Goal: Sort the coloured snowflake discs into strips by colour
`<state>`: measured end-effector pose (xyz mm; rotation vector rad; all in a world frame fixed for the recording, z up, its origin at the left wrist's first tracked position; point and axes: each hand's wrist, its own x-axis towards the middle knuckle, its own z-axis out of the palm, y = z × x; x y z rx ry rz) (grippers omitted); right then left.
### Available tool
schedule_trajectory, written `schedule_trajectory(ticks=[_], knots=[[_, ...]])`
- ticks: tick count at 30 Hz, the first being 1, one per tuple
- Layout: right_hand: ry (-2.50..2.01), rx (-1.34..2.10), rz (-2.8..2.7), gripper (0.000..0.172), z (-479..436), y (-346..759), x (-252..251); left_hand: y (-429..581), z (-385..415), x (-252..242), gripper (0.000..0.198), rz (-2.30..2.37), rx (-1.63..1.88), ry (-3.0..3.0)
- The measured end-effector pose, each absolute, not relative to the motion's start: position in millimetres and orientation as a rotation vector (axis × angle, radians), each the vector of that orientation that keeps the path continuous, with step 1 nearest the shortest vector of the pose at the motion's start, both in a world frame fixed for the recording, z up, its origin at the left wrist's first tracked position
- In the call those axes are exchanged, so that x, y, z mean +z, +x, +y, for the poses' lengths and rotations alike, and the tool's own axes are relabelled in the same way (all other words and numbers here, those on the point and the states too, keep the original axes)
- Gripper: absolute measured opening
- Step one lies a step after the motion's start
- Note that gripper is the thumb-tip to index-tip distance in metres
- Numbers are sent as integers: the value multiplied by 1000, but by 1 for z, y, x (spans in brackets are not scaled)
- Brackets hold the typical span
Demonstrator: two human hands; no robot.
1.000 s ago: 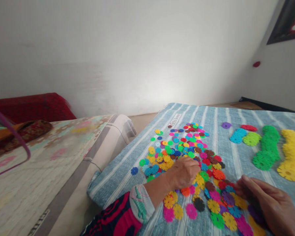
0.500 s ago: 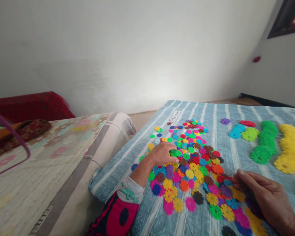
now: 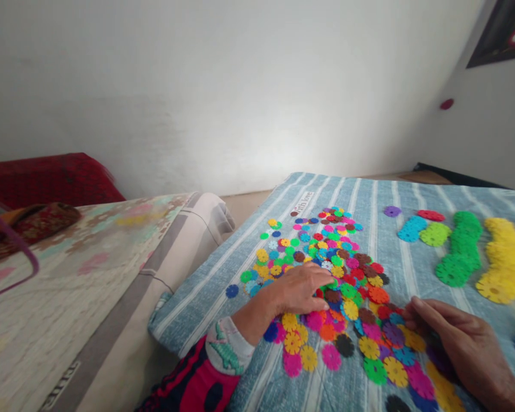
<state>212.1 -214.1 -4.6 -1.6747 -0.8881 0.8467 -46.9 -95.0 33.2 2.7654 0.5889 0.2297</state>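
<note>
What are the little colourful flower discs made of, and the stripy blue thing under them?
The flower discs look like hard plastic: bright, flat, evenly notched edges. The striped blue sheet looks like woven cloth: matte, folded soft at its corner.

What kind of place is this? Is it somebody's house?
Most likely a room in a home, perhaps a bedroom. A striped blue cloth is spread out with colourful toy discs on it, a soft padded mattress lies beside it, and a dark frame hangs on a plain wall.
</note>
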Motion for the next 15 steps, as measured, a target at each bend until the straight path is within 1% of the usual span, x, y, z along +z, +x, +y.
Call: schedule_trajectory(ticks=[4,9,15], knots=[[-1680,871,-895,39,-215,212,-6,-34,-111,31,29,447,252,2791],[-1738,907,-844,44,-216,212,-9,-23,-128,28,15,389,214,2912],[-1750,944,-843,47,-215,214,-11,-17,-138,23,17,256,251,2965]])
